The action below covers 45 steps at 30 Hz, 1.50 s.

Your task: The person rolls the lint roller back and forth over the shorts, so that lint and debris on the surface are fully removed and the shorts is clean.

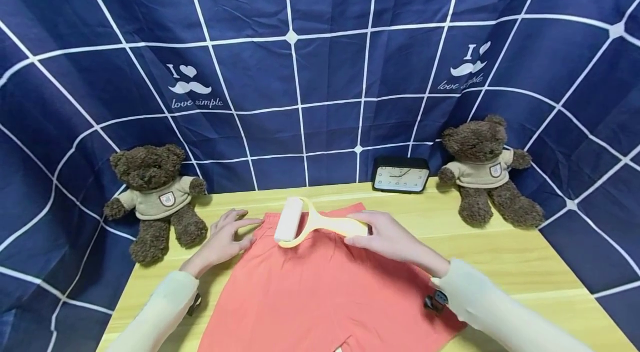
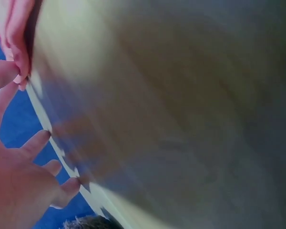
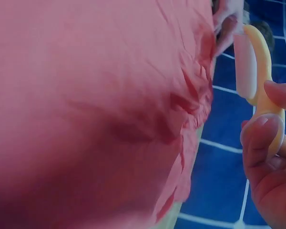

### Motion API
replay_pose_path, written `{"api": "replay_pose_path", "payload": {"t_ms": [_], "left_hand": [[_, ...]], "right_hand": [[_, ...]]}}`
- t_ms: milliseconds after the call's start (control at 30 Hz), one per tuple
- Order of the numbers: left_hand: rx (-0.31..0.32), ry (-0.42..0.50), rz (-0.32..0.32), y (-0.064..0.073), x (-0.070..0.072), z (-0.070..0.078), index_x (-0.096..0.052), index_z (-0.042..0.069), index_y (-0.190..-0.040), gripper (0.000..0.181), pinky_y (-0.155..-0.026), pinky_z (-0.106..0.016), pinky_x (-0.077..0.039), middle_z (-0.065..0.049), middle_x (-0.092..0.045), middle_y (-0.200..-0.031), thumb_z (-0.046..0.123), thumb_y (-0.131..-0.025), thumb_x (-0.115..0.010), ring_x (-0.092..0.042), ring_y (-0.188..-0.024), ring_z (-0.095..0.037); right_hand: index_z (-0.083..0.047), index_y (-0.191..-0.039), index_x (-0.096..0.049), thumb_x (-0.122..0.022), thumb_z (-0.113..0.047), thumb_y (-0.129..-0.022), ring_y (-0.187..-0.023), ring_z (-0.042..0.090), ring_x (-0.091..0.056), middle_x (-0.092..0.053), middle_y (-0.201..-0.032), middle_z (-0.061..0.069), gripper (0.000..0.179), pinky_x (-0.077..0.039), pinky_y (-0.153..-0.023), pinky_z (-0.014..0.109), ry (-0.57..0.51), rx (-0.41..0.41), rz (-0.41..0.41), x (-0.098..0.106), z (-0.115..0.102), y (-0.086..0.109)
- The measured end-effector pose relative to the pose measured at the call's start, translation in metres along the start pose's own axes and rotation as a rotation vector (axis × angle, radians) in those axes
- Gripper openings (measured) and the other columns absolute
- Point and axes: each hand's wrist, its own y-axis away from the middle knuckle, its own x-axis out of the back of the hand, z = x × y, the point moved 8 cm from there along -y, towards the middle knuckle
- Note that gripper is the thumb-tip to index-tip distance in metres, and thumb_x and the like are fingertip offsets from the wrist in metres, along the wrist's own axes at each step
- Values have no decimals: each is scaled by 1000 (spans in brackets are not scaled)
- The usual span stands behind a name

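Salmon-pink shorts [image 1: 300, 291] lie spread on the wooden table, waistband toward the back. Over that waistband is a lint roller [image 1: 332, 223] with a yellow frame and white roll, its handle gripped between the thumb and fingers of my right hand [image 1: 387, 234]. In the right wrist view the white roll [image 3: 246, 67] stands apart from the cloth. My left hand [image 1: 227, 235] is at the left corner of the waistband, fairly straight thumb and index finger touching the fabric. Its other fingers are spread beside the shorts, over the table in the left wrist view.
One brown teddy bear [image 1: 156, 196] sits at the back left, another teddy bear [image 1: 482, 169] at the back right. A black alarm clock [image 1: 400, 175] stands at the table's [image 1: 530, 285] back edge. Behind hangs a navy curtain [image 1: 330, 74] with white lines.
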Motion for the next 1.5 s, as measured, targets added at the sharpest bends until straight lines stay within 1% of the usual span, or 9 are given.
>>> {"api": "replay_pose_path", "payload": {"t_ms": [267,433,600,867,1000,1133,1200,1367,1500], "left_hand": [[-9,-24,12,2,2,-5,-77,12,-137,44,-109,-83,-18,-32,-51,-153,11,-93,-82,-30,-149,-63],[-37,7,30,1,2,-6,-78,9,-131,43,-105,-84,-18,-33,-51,-150,15,-89,-84,-31,-144,-64],[-19,10,5,-1,1,-9,-78,6,-129,42,-103,-85,-17,-34,-48,-151,21,-90,-85,-29,-144,-64],[96,-21,-86,-2,0,-15,-79,6,-132,40,-110,-85,-12,-31,-42,-161,19,-95,-85,-22,-153,-62],[110,-24,-90,-1,0,-14,-80,8,-132,38,-111,-85,-11,-32,-42,-162,18,-96,-84,-21,-153,-63],[117,-30,-86,0,0,-11,-80,12,-133,37,-112,-84,-10,-32,-41,-162,23,-98,-83,-21,-153,-64],[107,-37,-70,-1,-1,-11,-81,13,-133,37,-111,-84,-12,-32,-43,-161,25,-98,-84,-22,-151,-65],[86,-48,-48,-2,-2,-13,-81,16,-133,38,-110,-84,-13,-32,-44,-160,26,-96,-85,-25,-150,-65],[109,-74,-78,-1,-2,-12,-80,19,-136,38,-112,-83,-13,-31,-42,-162,24,-99,-83,-24,-152,-63]], "right_hand": [[-14,-131,-78,-85,-26,-98,-83,11,-62,-71,-99,-8,36,-52,-75,32,70,130,-80,-27,-24,-34],[-12,-138,-76,-84,-31,-99,-103,13,-67,-75,-124,-2,44,-55,-90,37,122,85,-133,-43,-26,-45],[-15,-145,-73,-81,-31,-101,-102,15,-66,-75,-126,-3,47,-54,-90,39,129,60,-165,-54,-26,-54],[-17,-151,-69,-80,-30,-102,-107,13,-66,-72,-137,-4,51,-55,-93,40,160,51,-195,-62,-24,-55],[-13,-152,-68,-79,-29,-103,-92,14,-65,-76,-124,0,52,-53,-81,37,144,60,-208,-62,-19,-54],[-11,-151,-67,-79,-25,-103,-99,16,-69,-76,-126,2,51,-56,-91,40,100,49,-221,-60,-12,-51],[-10,-151,-67,-79,-24,-103,-111,15,-66,-72,-138,2,51,-55,-99,42,101,49,-219,-58,-9,-49],[-10,-152,-67,-78,-27,-104,-92,12,-63,-74,-128,1,52,-51,-83,37,120,59,-223,-53,-5,-47],[-10,-151,-67,-79,-26,-103,-104,12,-69,-73,-136,4,52,-54,-90,38,132,75,-226,-47,-4,-47]]}}
